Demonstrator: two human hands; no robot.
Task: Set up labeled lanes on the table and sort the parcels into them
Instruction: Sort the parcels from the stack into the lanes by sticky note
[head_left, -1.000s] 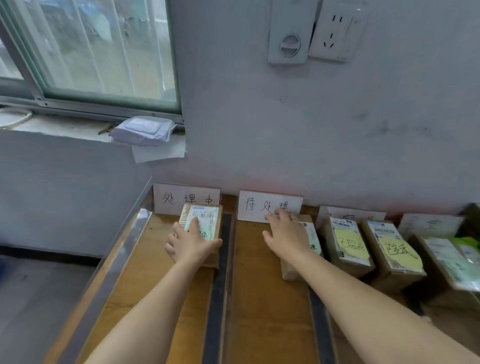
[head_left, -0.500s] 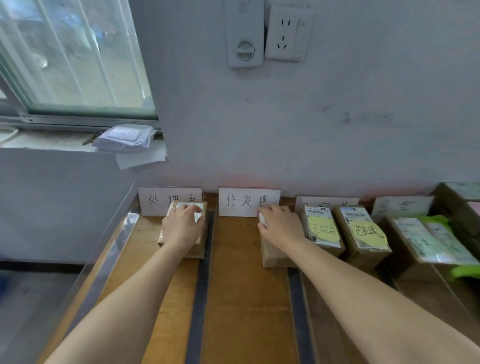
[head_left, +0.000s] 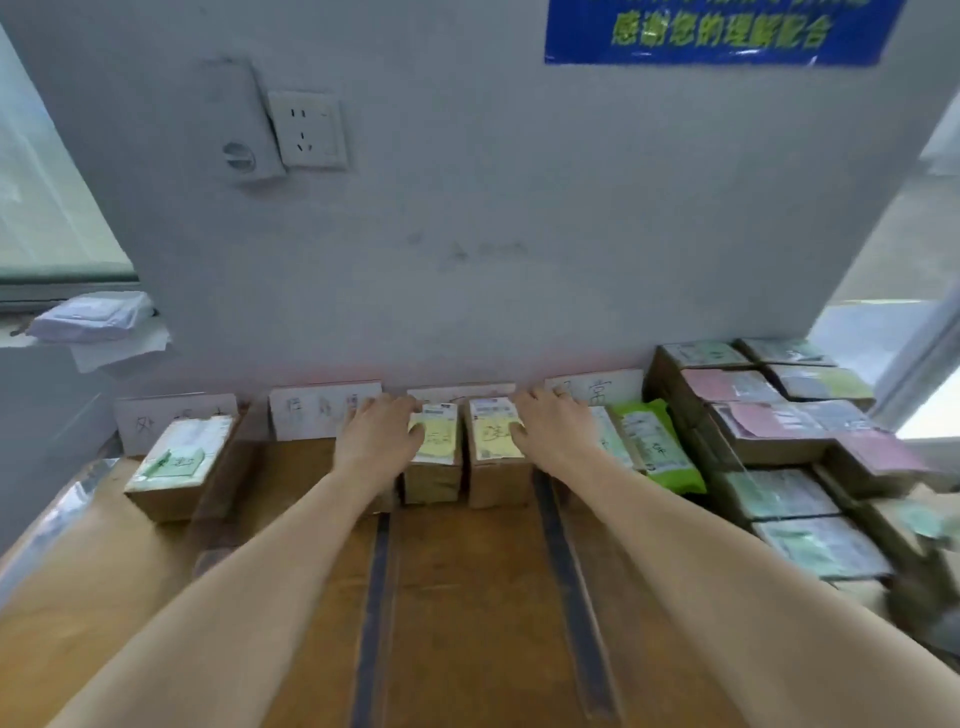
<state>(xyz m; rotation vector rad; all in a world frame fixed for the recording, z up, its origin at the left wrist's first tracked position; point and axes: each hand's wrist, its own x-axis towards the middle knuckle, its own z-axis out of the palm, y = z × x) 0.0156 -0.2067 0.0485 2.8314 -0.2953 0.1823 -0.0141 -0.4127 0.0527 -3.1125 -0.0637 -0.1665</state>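
Observation:
Four white label cards lean on the wall: card one (head_left: 174, 418), card two (head_left: 317, 410), card three (head_left: 460, 393) and card four (head_left: 597, 388). Black tape strips (head_left: 374, 597) split the brown table (head_left: 467, 597) into lanes. A box with a green note (head_left: 179, 462) sits in the leftmost lane. Two boxes with yellow notes, the left one (head_left: 434, 457) and the right one (head_left: 493, 447), stand side by side in the third lane. My left hand (head_left: 376, 436) lies flat beside the left box, thumb on its note. My right hand (head_left: 553, 431) rests beside the right box, thumb touching it, over a green-labelled parcel (head_left: 610, 441).
A green pouch (head_left: 657, 447) lies right of my right hand. Several stacked parcels (head_left: 779, 421) with pink and green labels fill the table's right end. A wall socket (head_left: 306, 130) and a blue sign (head_left: 717, 31) are on the wall. A wrapped packet (head_left: 88, 317) lies on the window sill.
Both hands moved right: the left came off the box in the leftmost lane, the right off the second-lane box. They now flank the two yellow-note boxes. The view swung right.

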